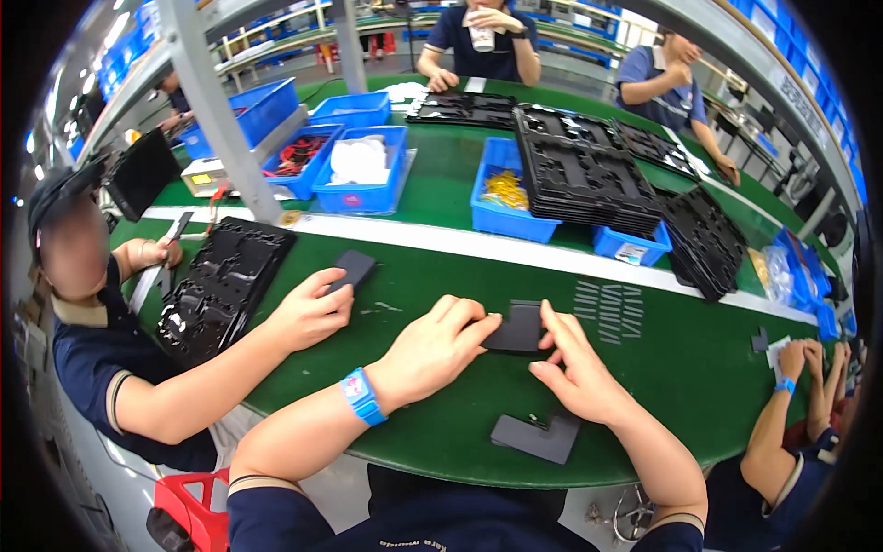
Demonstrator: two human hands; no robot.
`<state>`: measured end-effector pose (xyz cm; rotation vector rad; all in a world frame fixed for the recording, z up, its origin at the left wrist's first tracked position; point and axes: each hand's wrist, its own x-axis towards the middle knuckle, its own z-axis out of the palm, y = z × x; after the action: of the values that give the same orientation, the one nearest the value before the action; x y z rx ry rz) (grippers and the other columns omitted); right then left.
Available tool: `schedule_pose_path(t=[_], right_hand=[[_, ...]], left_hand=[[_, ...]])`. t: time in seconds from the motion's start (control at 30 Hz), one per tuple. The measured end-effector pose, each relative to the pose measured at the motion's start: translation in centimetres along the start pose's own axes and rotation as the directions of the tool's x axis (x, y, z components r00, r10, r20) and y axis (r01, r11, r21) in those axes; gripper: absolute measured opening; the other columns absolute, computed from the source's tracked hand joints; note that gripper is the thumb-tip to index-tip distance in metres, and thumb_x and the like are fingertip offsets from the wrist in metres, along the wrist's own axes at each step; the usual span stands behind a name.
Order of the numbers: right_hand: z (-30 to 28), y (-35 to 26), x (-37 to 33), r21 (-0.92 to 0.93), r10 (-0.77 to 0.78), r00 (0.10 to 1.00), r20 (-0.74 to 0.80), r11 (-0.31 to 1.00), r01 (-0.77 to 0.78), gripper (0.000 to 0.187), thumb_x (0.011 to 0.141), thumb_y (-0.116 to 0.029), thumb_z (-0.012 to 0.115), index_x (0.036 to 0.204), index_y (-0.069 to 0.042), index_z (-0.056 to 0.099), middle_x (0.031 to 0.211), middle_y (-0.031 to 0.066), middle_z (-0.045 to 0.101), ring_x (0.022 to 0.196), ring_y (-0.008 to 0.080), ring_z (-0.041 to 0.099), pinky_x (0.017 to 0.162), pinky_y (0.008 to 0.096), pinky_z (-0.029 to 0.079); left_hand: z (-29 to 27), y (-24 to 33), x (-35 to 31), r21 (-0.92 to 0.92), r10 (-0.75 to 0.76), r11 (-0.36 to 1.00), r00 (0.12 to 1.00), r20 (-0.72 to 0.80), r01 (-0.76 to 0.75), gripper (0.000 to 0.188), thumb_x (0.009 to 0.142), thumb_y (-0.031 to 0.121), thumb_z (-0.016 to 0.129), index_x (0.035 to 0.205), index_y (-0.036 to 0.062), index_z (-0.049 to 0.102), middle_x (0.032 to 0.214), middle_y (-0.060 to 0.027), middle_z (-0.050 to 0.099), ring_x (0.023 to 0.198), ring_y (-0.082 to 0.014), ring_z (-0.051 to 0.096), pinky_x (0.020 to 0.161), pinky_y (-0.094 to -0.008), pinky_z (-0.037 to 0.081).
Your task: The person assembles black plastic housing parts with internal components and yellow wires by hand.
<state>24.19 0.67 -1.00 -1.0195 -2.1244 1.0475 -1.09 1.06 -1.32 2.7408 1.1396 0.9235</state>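
Note:
In front of me a flat dark grey L-shaped piece (522,329) lies on or just above the green table, held between my two hands. My left hand (440,342), with a blue band on its wrist, pinches the piece at its left end. On the opposite side my right hand (579,368) has its fingers against the right edge, the thumb lower down. Closer to the table's front edge rests a similar dark grey L-shaped piece (543,440) with a small dark bit at its notch. Several thin grey strips (609,313) lie in rows beyond my right hand.
A co-worker at left holds a dark flat piece (353,270) beside a black tray (225,285). Across a white strip (423,237) stand a blue bin of yellow parts (506,190), stacked black trays (589,170) and other blue bins (361,175). Other people sit opposite and at right.

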Motion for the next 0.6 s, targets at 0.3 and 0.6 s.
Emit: schedule_pose_path(t=[0.3,0.6], right_hand=[[-5.8,2.5,0.3,0.069,0.123,0.984,-0.131,0.991,-0.114,0.047,0.090,-0.006,0.066,0.135,-0.006,0.054,0.123,0.0074,0.053,0.094,0.0127,0.057,0.078,0.0262,0.050],[-8.9,2.8,-1.2,-0.141,0.167,0.938,-0.304,0.966,-0.218,0.019,0.087,-0.006,0.067,0.106,-0.002,0.068,0.099,0.0051,0.062,0.080,0.0124,0.057,0.072,0.0262,0.048]], left_hand=[[-3.8,-5.5,-1.7,0.209,-0.272,0.941,0.962,0.000,0.266,0.039,0.074,0.004,0.075,0.112,0.0031,0.065,0.102,-0.0115,0.057,0.099,-0.0322,0.056,0.085,-0.0409,0.050],[-3.7,-4.7,-2.2,0.236,-0.381,0.903,0.923,0.054,0.358,0.034,0.077,0.009,0.076,0.109,0.0023,0.067,0.099,-0.0106,0.057,0.098,-0.0306,0.057,0.085,-0.0407,0.050]])
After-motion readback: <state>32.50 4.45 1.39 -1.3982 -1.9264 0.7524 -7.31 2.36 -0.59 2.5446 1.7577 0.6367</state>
